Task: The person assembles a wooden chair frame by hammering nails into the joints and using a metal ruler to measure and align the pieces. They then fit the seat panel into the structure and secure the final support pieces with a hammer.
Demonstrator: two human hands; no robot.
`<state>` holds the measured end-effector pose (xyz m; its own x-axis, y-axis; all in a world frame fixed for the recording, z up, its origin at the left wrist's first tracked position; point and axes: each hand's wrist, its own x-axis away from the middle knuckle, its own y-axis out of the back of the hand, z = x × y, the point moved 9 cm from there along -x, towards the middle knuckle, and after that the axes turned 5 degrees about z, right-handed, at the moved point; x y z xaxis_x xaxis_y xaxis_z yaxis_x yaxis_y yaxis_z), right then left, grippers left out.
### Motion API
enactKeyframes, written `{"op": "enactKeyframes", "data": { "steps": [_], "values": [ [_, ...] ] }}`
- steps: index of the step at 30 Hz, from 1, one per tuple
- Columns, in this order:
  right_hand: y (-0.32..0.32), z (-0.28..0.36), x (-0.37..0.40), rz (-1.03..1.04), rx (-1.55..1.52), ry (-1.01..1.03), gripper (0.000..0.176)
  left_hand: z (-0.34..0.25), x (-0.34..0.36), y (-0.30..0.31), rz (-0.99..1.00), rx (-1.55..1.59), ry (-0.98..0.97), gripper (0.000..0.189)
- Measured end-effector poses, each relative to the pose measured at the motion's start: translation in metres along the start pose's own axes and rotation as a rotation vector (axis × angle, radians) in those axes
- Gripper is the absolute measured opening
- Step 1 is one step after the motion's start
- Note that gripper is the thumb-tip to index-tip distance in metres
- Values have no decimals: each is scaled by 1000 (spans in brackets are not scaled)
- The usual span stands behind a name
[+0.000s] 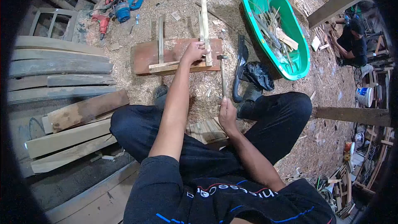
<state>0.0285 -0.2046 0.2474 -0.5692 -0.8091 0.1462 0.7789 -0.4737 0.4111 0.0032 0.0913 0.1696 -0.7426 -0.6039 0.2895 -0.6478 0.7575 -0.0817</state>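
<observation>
My left hand (194,52) is closed around the lower end of an upright strip of a pale wooden frame (206,25). The frame's crosspiece (178,68) lies near the front edge of a reddish-brown board (143,56), and a second strip (161,37) rises from its left part. In my right hand (227,115) is a hammer (223,79), gripped low on its handle. The hammer's head is up beside the frame's right corner, seemingly just apart from it. What lies under my left fingers is hidden.
A green tub (304,45) of wood scraps stands right, beside a black plastic bag (259,76). Power tools, including a blue one (123,11) and a red drill (102,24), lie upper left. Planks (62,64) are stacked left. Another person (352,43) sits far right.
</observation>
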Motion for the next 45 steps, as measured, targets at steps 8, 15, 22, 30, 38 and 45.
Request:
{"op": "enactKeyframes", "data": {
  "steps": [8, 15, 22, 30, 38, 45],
  "values": [
    [-5, 6, 4, 72, 24, 23, 31, 7, -4, -1, 28, 111, 53, 37],
    [-3, 4, -1, 74, 32, 18, 30, -17, 8, -3, -45, 55, 67, 33],
    [1, 2, -2, 52, 103, -59, 34, -20, 14, -4, -76, 9, 84, 35],
    [-3, -4, -2, 49, 149, -21, 35, -13, 6, -5, -4, 90, 34, 32],
    [-1, -3, 1, 37, 101, -2, 33, -11, 7, -4, -14, 96, 28, 32],
    [-4, -14, -3, 40, 99, -26, 33, -13, 12, -4, -43, 42, 72, 35]
  ]
}}
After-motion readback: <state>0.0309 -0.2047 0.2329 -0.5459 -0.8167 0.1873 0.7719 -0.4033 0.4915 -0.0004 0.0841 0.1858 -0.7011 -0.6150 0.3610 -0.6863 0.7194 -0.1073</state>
